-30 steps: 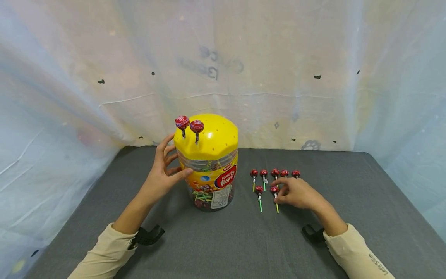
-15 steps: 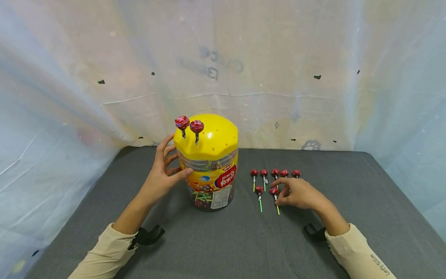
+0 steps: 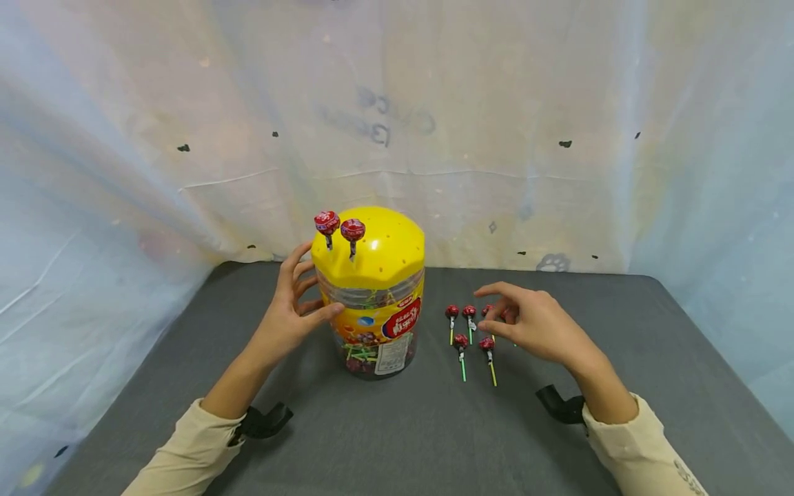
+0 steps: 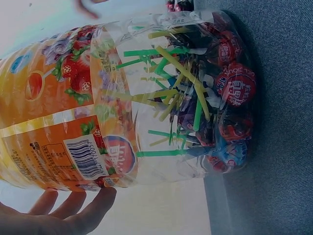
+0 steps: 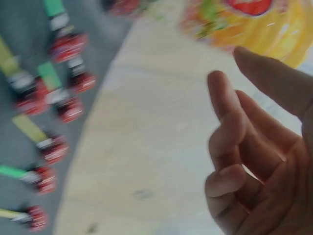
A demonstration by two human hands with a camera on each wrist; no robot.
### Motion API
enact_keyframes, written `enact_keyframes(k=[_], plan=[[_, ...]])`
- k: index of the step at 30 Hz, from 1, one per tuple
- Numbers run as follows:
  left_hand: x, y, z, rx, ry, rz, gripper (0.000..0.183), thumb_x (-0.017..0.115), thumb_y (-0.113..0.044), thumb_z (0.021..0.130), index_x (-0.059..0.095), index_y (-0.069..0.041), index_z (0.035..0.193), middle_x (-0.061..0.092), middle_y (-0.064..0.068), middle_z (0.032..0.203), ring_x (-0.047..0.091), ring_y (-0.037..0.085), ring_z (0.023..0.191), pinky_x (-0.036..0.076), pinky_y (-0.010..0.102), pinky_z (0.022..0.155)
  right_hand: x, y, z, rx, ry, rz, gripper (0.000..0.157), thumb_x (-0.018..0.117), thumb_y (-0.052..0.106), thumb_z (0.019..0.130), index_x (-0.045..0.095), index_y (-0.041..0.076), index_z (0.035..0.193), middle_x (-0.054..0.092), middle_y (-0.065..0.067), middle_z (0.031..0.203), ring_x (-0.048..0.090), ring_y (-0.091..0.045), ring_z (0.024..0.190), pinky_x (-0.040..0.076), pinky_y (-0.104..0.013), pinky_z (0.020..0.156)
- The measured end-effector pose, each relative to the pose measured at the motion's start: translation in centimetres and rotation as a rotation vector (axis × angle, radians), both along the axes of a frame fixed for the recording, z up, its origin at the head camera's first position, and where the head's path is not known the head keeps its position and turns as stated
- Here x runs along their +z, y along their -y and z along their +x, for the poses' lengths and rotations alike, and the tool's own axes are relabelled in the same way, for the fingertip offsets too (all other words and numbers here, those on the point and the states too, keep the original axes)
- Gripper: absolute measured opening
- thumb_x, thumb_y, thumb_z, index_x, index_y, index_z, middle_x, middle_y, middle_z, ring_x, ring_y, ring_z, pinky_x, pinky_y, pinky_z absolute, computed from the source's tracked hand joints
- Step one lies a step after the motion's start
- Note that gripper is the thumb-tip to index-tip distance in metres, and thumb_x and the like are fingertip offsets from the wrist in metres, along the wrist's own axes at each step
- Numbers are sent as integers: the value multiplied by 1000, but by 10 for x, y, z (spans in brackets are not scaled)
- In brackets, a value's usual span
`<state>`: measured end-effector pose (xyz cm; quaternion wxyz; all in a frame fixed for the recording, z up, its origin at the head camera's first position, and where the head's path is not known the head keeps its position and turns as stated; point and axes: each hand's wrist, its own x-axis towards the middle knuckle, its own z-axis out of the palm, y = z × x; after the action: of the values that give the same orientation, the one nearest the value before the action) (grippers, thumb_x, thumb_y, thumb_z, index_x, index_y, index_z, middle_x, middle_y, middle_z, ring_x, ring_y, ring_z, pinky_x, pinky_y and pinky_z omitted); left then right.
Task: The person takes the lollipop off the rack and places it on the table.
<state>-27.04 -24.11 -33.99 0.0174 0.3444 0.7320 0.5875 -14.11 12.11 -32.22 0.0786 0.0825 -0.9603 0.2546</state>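
A clear plastic jar (image 3: 369, 324) of lollipops with a yellow lid (image 3: 384, 248) stands on the table. Two red-wrapped lollipops, a left one (image 3: 327, 222) and a right one (image 3: 353, 230), stick up from holes in the lid. My left hand (image 3: 291, 303) grips the jar's left side, thumb at the front and fingers round the back; in the left wrist view its fingertips (image 4: 105, 198) touch the label. My right hand (image 3: 536, 324) hovers over the loose lollipops, thumb and fingers apart with nothing between them. Below it, a yellow-stick lollipop (image 3: 490, 358) lies beside a green-stick lollipop (image 3: 462, 355).
A back row of several lollipops (image 3: 452, 324) lies right of the jar, partly hidden by my right hand. The grey tabletop (image 3: 397, 441) meets a pale hanging sheet (image 3: 465, 138) at its back edge. More lollipops (image 4: 237, 83) fill the jar's bottom.
My right hand has let go of the yellow-stick lollipop and risen up and away from it. That lollipop's stick has turned slightly. The left hand stays on the jar.
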Motion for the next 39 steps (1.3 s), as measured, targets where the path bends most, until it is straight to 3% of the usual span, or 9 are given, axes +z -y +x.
enact_keyframes(k=[9,14,19,29,34,39], plan=[[0,-2,0,-3,13,-3,101,71,-3,90,4,-35,158,27,10,153,38,36,142,44,65,104,59,55,-1,81,-285,-90,48,77,26,89,58,28,133,72,16,90,54,-4,65,47,-23,61],[0,-2,-1,-8,16,3,101,71,-3,90,4,-35,158,27,9,154,38,35,142,44,65,104,77,81,-8,137,-400,-122,54,78,23,87,56,24,137,73,10,92,52,-5,68,47,-24,59],[-1,-2,-1,-7,15,1,100,71,-3,90,4,-32,159,27,9,154,37,36,142,44,65,104,83,100,-17,189,-445,-143,60,80,21,86,53,22,139,74,6,98,55,-5,74,50,-25,61],[-2,2,-1,5,-1,6,100,71,-3,90,5,-37,158,28,10,153,38,36,142,43,65,105,88,131,-35,240,-453,-168,63,77,24,88,48,24,143,72,4,111,59,-7,78,52,-23,62],[-5,-1,-1,-17,6,4,100,70,-3,91,3,-34,159,27,10,154,38,36,142,44,64,105,87,136,-40,246,-442,-163,59,75,23,90,48,24,142,73,3,108,57,-6,72,52,-23,64],[-4,-4,-2,-29,10,9,100,70,-4,91,5,-40,157,28,8,154,38,35,142,43,64,105,86,139,-42,240,-465,-167,55,74,23,91,50,24,140,75,2,105,54,-5,65,49,-23,58]])
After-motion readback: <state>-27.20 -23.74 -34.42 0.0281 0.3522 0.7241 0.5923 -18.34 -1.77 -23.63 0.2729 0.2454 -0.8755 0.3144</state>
